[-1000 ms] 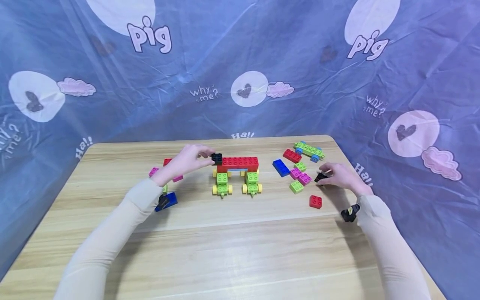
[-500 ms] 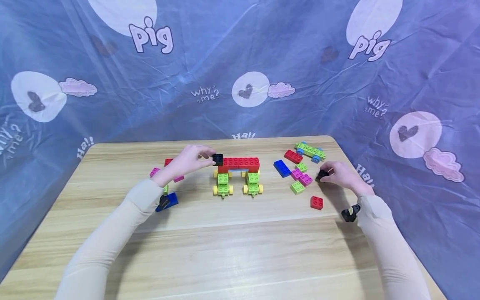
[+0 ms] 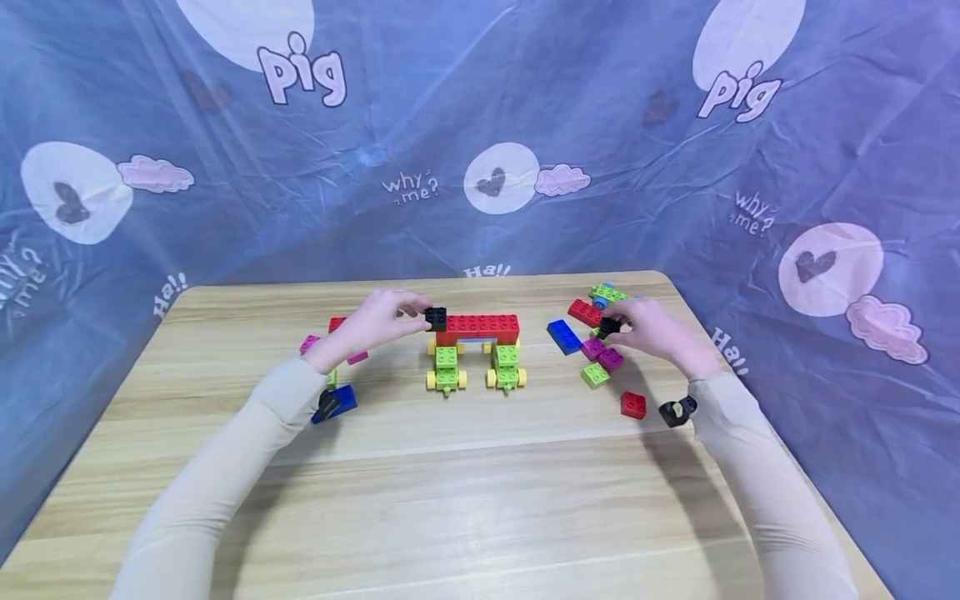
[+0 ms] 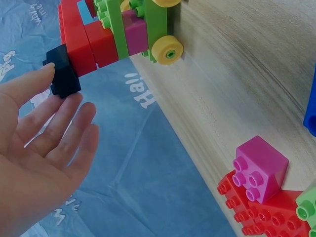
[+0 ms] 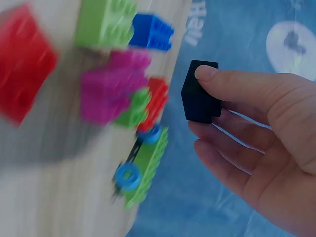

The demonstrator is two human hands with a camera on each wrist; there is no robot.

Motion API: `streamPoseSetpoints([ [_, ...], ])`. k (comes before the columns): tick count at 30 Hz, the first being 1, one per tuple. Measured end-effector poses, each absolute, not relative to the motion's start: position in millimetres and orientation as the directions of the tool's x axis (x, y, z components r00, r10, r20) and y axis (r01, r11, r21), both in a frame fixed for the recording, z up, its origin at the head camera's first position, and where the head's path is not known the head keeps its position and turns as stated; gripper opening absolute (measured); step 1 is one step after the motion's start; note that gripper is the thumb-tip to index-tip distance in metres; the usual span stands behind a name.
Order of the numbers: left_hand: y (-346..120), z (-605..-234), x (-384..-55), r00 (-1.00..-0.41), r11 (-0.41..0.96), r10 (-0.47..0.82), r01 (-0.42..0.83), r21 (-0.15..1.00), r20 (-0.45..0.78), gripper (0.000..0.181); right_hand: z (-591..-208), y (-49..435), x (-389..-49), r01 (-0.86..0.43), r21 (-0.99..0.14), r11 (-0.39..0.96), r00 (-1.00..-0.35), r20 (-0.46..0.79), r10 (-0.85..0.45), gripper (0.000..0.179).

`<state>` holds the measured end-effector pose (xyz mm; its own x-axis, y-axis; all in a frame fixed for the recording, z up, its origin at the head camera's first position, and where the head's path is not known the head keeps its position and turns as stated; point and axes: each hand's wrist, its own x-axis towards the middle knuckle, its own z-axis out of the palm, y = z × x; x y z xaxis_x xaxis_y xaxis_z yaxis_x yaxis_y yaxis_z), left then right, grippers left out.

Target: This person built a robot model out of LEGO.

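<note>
In the head view my left hand (image 3: pixel 382 321) pinches a black toy brick (image 3: pixel 436 318) at the left end of the red top row (image 3: pixel 480 325) of a brick structure. That structure stands on green wheeled bases (image 3: pixel 447 379) with yellow wheels. The left wrist view shows thumb and fingertips on the black brick (image 4: pixel 64 71), which sits against the red brick (image 4: pixel 79 44). My right hand (image 3: pixel 656 329) holds a second black brick (image 3: pixel 611 327) above the loose bricks at the right. Thumb and fingers grip this black brick (image 5: pixel 201 94) from both sides in the right wrist view.
Under the right hand lie blue (image 3: pixel 564 336), red (image 3: pixel 585 312), magenta (image 3: pixel 611 359) and green (image 3: pixel 595 375) bricks, beside a green wheeled base (image 3: pixel 607 293). A red brick (image 3: pixel 633 405) lies nearer. Bricks, including a blue one (image 3: pixel 343 400), sit by the left forearm.
My right hand has lifted its black brick and carried it left, over the loose bricks and partly across the green wheeled base. My left hand stays in place on its black brick.
</note>
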<state>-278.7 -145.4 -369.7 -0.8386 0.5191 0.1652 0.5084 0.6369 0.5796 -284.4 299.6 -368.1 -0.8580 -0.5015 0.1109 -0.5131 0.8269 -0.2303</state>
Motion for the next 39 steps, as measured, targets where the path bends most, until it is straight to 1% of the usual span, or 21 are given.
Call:
streamPoseSetpoints([
  [8,-145,-371,-279,-0.838,0.634,0.519,0.509,0.582,0.167,0.04,-352,261,-284,-0.598,-0.236,0.766,-0.801,0.147,-0.58,0.033],
  [18,-147,-372,-279,-0.84,0.634,0.517,0.504,0.587,0.163,0.04,-338,225,-287,-0.632,-0.281,0.722,-0.769,0.115,-0.629,0.035],
  [28,-147,-373,-277,-0.844,0.641,0.512,0.5,0.582,0.16,0.04,-338,207,-289,-0.687,-0.305,0.66,-0.716,0.128,-0.686,0.033],
  [35,-146,-373,-278,-0.844,0.644,0.511,0.502,0.577,0.165,0.04,-341,199,-292,-0.688,-0.323,0.65,-0.711,0.122,-0.693,0.035],
  [39,-145,-371,-277,-0.845,0.641,0.51,0.5,0.583,0.164,0.041,-341,195,-293,-0.703,-0.319,0.635,-0.697,0.132,-0.705,0.034],
])
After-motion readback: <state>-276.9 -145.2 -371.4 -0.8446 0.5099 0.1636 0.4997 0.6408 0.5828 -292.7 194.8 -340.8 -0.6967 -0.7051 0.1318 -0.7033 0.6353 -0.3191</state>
